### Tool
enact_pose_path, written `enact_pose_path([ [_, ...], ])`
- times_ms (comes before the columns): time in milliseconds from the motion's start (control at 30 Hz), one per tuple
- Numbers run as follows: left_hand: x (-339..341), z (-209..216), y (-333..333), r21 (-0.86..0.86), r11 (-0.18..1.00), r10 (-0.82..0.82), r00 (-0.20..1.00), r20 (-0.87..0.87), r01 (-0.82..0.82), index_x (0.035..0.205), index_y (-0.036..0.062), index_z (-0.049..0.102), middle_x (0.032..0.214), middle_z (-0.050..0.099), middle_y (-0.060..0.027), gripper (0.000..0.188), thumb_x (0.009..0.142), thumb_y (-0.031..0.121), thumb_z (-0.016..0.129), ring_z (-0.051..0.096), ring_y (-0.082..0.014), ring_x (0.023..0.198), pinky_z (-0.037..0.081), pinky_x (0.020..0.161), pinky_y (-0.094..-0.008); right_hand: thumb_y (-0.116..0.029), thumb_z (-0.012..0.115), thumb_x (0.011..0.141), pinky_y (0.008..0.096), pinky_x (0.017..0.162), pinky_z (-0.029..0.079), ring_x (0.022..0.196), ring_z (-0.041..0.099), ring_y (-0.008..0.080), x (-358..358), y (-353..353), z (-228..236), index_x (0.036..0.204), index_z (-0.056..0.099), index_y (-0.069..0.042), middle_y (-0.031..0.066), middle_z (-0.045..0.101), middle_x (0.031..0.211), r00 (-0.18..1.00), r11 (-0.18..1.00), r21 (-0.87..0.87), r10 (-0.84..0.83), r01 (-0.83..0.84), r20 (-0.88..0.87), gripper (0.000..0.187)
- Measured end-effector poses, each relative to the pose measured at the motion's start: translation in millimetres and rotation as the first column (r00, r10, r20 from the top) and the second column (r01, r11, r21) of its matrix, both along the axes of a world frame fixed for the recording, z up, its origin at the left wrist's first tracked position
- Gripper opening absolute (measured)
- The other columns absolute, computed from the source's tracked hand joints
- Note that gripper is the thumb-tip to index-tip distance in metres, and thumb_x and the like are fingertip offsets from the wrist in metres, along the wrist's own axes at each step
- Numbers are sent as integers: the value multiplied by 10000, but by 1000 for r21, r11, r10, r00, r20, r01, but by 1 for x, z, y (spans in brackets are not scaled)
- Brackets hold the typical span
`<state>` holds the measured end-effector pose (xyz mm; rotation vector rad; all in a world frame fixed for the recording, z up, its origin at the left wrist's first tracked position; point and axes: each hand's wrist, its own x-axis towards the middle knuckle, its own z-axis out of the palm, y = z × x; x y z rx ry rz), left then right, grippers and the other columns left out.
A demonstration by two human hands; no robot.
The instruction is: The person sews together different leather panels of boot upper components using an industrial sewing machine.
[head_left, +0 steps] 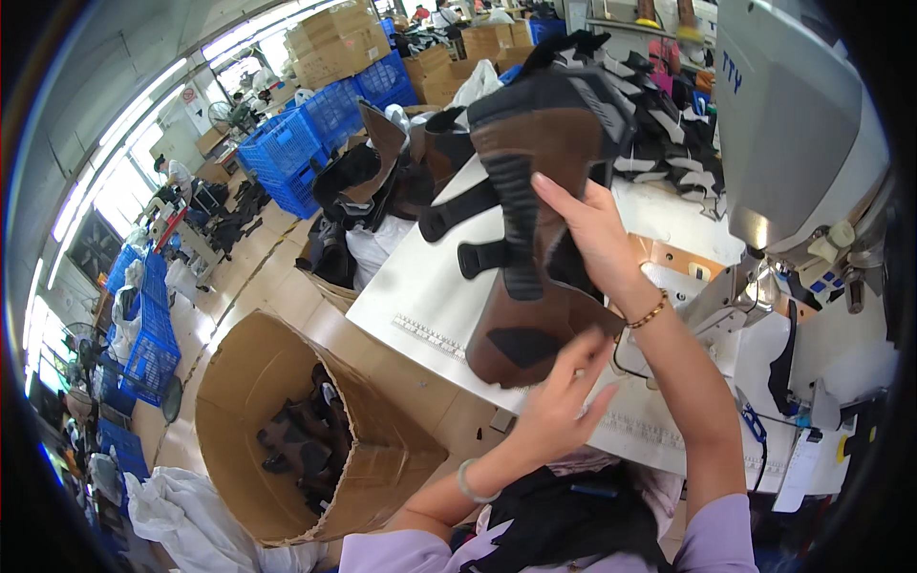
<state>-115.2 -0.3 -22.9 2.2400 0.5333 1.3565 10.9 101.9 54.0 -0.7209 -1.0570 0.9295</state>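
the boot upper (522, 229) looks smooth and leathery, the carton (382, 458) matt cardboard

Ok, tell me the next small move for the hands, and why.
Probably close the left hand on the lower end of the brown boot upper to steady it: the right hand grips it higher up, while the blurred left one is open by that end, contact unclear.

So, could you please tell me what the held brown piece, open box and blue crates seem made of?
Held brown piece: probably leather or imitation, smooth, low sheen, ribbed black trim. Open box: cardboard, matte tan, ragged rim. Blue crates: probably plastic, finish unclear, lattice walls.
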Motion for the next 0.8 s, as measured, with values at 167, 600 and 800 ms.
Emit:
enact_pose_path([
  [167,-96,38,34,-116,847,516,749,415,-519,871,-83,627,888,619,-138,342,926,150,382,601,-196,755,472,697,-269,-148,554,886,269,814,492,912,605,136,36,-3,-12,1113,542,4,77,613,1036,820,867,44,485,-496,-304,273],
  [600,-112,29,141,-483,835,465,806,365,-264,785,-55,634,659,560,8,496,962,335,383,442,-60,646,356,653,-217,-208,592,868,218,704,487,801,587,71,5,11,-63,1007,573,-33,7,602,883,796,747,-276,562,-605,-223,225],
  [800,-106,50,116,-432,900,299,798,523,-54,768,-49,622,703,558,-6,454,958,295,397,449,-67,694,346,691,-214,-184,580,869,271,794,495,888,604,137,14,13,-79,1114,517,16,82,602,1018,811,763,-277,533,-584,-239,322],
])
